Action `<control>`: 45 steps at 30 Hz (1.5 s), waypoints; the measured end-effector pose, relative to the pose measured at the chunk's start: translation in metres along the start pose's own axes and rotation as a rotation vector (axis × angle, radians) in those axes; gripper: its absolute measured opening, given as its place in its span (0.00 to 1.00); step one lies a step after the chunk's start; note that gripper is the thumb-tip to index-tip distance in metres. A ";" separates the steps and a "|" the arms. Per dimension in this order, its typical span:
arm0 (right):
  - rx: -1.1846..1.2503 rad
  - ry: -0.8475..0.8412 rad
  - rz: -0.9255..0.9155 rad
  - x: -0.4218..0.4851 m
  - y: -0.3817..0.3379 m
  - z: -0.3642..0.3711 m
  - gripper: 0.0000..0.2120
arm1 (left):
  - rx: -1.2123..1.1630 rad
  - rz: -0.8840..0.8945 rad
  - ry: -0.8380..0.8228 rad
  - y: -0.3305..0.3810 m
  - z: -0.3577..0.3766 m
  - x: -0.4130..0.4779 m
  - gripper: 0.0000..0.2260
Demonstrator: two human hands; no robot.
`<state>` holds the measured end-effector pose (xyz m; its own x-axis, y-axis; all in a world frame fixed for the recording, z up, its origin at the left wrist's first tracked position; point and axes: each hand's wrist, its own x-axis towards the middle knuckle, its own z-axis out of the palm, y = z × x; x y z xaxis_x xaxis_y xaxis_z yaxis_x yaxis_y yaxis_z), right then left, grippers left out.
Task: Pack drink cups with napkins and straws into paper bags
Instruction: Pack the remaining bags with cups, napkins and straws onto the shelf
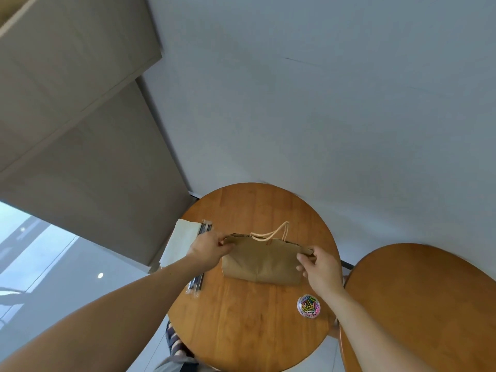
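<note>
A brown paper bag (pixel 261 260) with twisted cream handles (pixel 271 233) stands on the round wooden table (pixel 241 326), bulging as if something is inside; its contents are hidden. My left hand (pixel 209 249) pinches the bag's top left corner. At the top right corner, my right hand (pixel 320 267) pinches the rim between thumb and fingers. A pale stack of napkins (pixel 178 244) lies at the table's left edge. Wrapped dark straws (pixel 204 228) lie beside it, partly hidden under my left forearm, with their near ends (pixel 195 285) showing below it.
A small clear round box of coloured paper clips (pixel 308 306) sits on the table near my right wrist. A second wooden table (pixel 429 304) stands close on the right. A grey wall rises behind, a window and blinds on the left.
</note>
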<state>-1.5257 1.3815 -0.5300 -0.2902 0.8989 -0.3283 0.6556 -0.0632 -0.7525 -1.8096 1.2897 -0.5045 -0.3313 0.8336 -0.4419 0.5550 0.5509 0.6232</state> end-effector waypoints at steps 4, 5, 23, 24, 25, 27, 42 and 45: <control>-0.021 0.080 -0.078 -0.006 -0.012 0.002 0.04 | -0.016 -0.050 0.060 0.002 -0.011 -0.009 0.12; -0.025 0.105 -0.096 -0.007 -0.015 0.003 0.04 | -0.038 -0.048 0.069 0.004 -0.015 -0.013 0.12; 0.385 0.511 -0.507 -0.085 -0.298 0.017 0.03 | -0.601 0.306 0.598 0.032 -0.224 -0.188 0.07; 0.401 0.514 -0.539 -0.091 -0.317 0.019 0.03 | -0.599 0.329 0.634 0.033 -0.240 -0.199 0.07; 0.420 0.517 -0.568 -0.097 -0.336 0.020 0.03 | -0.596 0.353 0.671 0.034 -0.254 -0.209 0.07; 0.451 0.524 -0.630 -0.108 -0.373 0.021 0.03 | -0.596 0.415 0.749 0.036 -0.282 -0.229 0.06; 0.652 0.222 -0.986 -0.140 -0.607 0.028 0.03 | -0.440 0.504 1.394 0.058 -0.451 -0.317 0.10; 0.630 0.162 -1.041 -0.140 -0.642 0.044 0.02 | -0.412 0.466 1.486 0.045 -0.474 -0.325 0.10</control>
<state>-1.9364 1.2768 -0.0262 -0.3541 0.6861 0.6354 -0.3022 0.5591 -0.7721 -2.0383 1.0619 -0.0269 -0.7469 0.0859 0.6593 0.6629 0.0187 0.7485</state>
